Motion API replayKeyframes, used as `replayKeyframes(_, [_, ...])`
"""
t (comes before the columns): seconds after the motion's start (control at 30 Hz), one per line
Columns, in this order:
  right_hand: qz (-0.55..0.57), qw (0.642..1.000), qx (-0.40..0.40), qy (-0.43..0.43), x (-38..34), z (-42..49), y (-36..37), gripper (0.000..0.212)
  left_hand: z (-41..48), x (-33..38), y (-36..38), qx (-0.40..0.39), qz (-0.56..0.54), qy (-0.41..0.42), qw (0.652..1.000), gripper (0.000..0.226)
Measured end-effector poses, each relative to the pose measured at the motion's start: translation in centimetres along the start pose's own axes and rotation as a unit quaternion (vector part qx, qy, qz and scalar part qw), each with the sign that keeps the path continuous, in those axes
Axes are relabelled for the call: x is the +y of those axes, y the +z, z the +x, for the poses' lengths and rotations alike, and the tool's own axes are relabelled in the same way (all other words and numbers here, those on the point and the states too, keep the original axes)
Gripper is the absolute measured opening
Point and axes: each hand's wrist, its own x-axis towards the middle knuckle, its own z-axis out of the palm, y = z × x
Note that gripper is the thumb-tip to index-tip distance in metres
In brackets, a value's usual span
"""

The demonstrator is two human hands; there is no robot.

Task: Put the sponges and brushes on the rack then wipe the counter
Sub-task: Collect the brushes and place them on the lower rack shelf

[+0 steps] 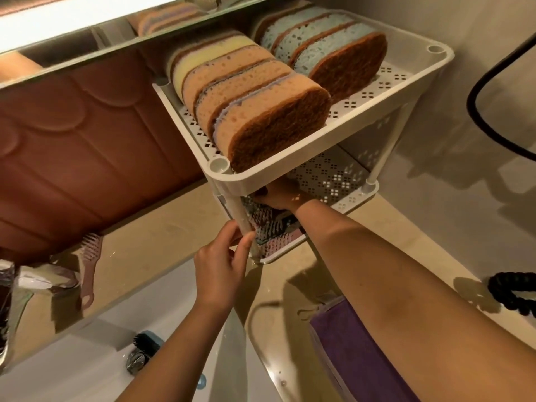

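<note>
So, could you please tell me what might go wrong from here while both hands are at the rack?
1. The left hand grips a post of the rack while the right hand reaches into the lower tier. A tug could topple the sponges, which stand on edge above, the front one right at the low rim.
2. A brush lies in the sink and a pink comb lies on the counter by the mirror. Either might be missed.
</note>
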Motion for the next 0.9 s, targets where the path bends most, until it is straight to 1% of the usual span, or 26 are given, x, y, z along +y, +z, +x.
replayKeyframes(0.03, [0.001,1.0,0.001,-0.001,0.0,0.0,0.1,0.039,0.0,0.0,0.0,0.001,0.003,0.001,1.0,0.028])
replayKeyframes(0.17, [0.004,1.0,-0.006,-0.009,0.1,0.0,0.3,0.036,0.0,0.0,-0.1,-0.004,0.005,0.0,1.0,0.034])
replayKeyframes(0.27, [0.011,1.0,-0.002,0.006,0.4,-0.2,0.6,0.032,0.1,-0.1,-0.1,-0.003,0.015,0.001,1.0,0.024])
replayKeyframes(0.37, [0.063,0.997,0.031,0.016,0.9,-0.6,0.8,0.028,0.1,-0.1,-0.1,-0.002,0.017,-0.002,1.0,0.02])
replayKeyframes(0.43, [0.091,0.995,0.032,0.023,1.0,-1.5,0.6,0.027,0.0,0.1,-0.2,-0.001,0.012,-0.007,1.0,0.021])
replayKeyframes(0.5, [0.116,0.992,0.036,0.03,0.9,-3.1,0.4,0.025,0.0,0.2,-0.2,-0.001,0.016,-0.006,1.0,0.022])
replayKeyframes(0.6, [0.162,0.983,0.068,0.053,0.6,-6.1,-0.1,0.019,-0.3,0.7,-0.2,0.0,0.021,-0.014,1.0,0.021])
replayKeyframes(0.67, [0.177,0.98,0.064,0.066,0.3,-8.1,-0.4,0.017,-0.2,1.0,-0.2,-0.014,-0.008,-0.044,0.999,0.021])
replayKeyframes(0.73, [0.176,0.98,0.057,0.067,-0.3,-9.9,-0.7,0.017,-0.3,1.2,-0.7,-0.042,-0.08,-0.084,0.992,0.019])
replayKeyframes(0.8, [0.2,0.976,0.056,0.061,-0.8,-11.6,-0.8,0.014,-0.7,1.4,-1.4,-0.079,-0.141,-0.103,0.981,0.025])
replayKeyframes(0.87, [0.214,0.974,0.054,0.052,-1.4,-13.2,-0.6,0.011,-2.0,1.4,-2.4,-0.098,-0.142,-0.112,0.979,0.037])
replayKeyframes(0.9, [0.221,0.973,0.049,0.051,-1.9,-13.9,-0.4,0.009,-2.8,1.3,-2.9,-0.099,-0.135,-0.124,0.978,0.039])
